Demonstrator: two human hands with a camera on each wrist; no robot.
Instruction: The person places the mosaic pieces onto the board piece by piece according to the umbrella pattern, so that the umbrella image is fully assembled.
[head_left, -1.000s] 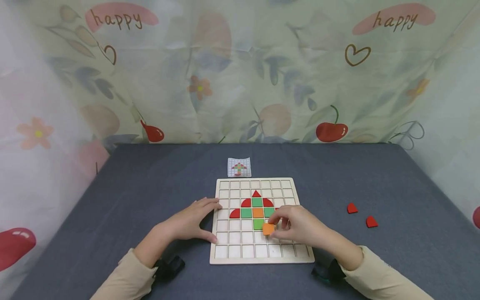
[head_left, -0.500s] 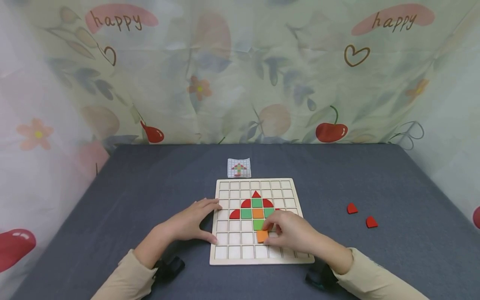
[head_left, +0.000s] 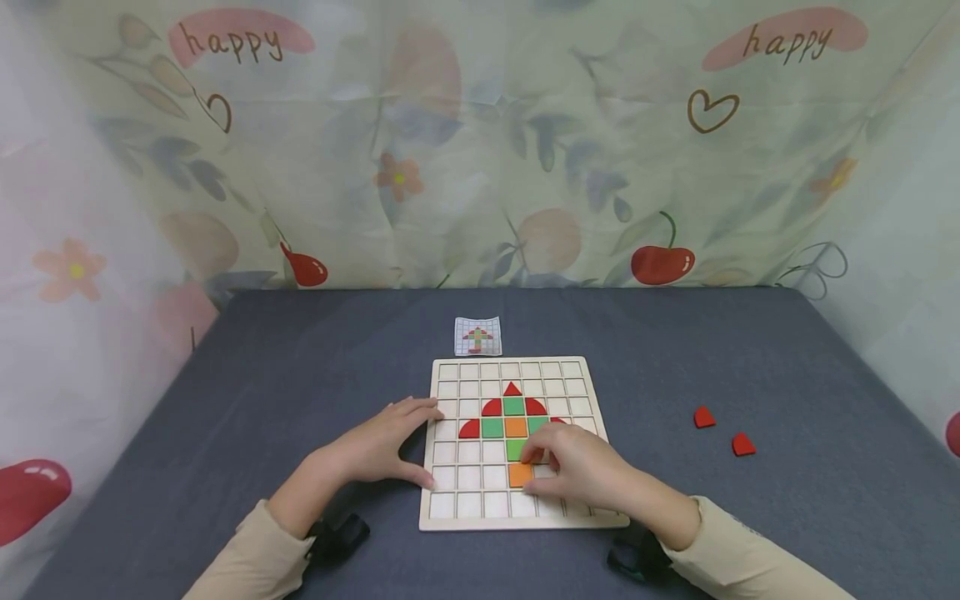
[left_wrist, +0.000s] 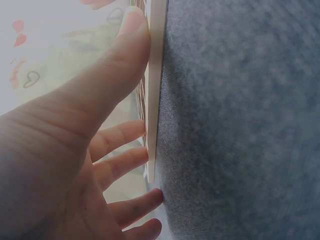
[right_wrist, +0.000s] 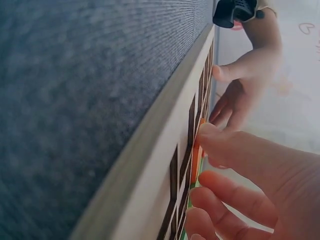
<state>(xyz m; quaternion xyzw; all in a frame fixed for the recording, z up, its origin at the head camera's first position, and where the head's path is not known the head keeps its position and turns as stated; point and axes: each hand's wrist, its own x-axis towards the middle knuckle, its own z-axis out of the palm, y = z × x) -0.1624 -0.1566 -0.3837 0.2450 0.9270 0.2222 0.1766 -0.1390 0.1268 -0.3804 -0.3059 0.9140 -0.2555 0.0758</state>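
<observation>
A wooden grid board (head_left: 468, 523) lies on the table with red, green and orange tiles forming an arrow-like figure. My right hand (head_left: 588, 467) is over its lower middle, thumb and index finger at the right corners of an orange square tile (head_left: 520, 476). That tile appears to lie in the cell below a light green square tile (head_left: 515, 450). The right wrist view shows the thumb against the orange tile (right_wrist: 196, 160). My left hand (head_left: 375, 442) rests at the board's left edge with fingers spread; its thumb touches the rim (left_wrist: 157, 60). The right hand covers some cells.
A small pattern card (head_left: 477, 337) with a similar coloured figure lies behind the board. Two red rounded tiles, a farther one (head_left: 704, 417) and a nearer one (head_left: 743, 444), lie on the dark tablecloth (head_left: 660, 358) to the right. A printed curtain hangs behind.
My right hand has moved left and toward me with the orange tile, which went from tilted beside the light green tile to lying square below it. My left hand stays put.
</observation>
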